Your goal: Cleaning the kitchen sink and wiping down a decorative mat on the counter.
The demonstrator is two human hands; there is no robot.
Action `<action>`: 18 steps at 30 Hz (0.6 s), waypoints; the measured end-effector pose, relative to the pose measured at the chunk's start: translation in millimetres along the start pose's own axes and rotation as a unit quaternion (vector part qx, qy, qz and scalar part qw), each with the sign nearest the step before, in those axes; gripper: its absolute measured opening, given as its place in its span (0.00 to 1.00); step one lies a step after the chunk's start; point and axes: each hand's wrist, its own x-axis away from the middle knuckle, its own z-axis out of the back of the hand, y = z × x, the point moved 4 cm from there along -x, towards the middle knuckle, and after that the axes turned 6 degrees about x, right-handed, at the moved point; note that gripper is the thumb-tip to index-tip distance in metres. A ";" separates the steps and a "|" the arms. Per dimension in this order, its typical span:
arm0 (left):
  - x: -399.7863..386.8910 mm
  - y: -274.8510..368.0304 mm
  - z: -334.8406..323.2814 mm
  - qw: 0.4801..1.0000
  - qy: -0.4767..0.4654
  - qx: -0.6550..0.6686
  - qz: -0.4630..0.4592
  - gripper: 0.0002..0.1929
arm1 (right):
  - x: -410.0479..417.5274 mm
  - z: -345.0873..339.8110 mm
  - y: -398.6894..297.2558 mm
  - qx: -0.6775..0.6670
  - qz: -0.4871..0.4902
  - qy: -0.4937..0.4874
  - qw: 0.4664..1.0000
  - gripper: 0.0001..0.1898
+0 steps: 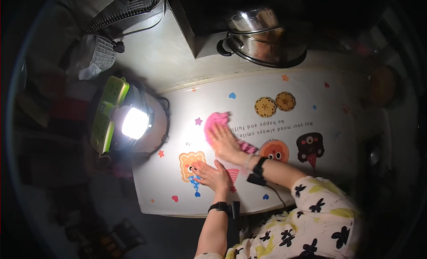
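A bunched pink cloth lies on a white printed mat that covers the table. My right hand presses it down with a flat palm and fingers stretched over the top; part of the cloth trails out to the right under the wrist. Nearer to me, my left hand rests flat with nothing in it, fingers spread over a printed biscuit figure. Dark straps with small devices circle both wrists, and a thin cable runs from the right one.
At the table's left edge a bright lamp glares beside a green flat plastic piece and a round vessel. Behind the mat stands a shiny steel pot with a glass lid. A white plastic basket sits back left.
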 end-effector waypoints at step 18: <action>-3.1 12.3 12.8 0.998 -0.041 -0.012 0.043 0.36 | -39.9 29.0 219.2 0.006 -0.171 0.139 0.976 0.23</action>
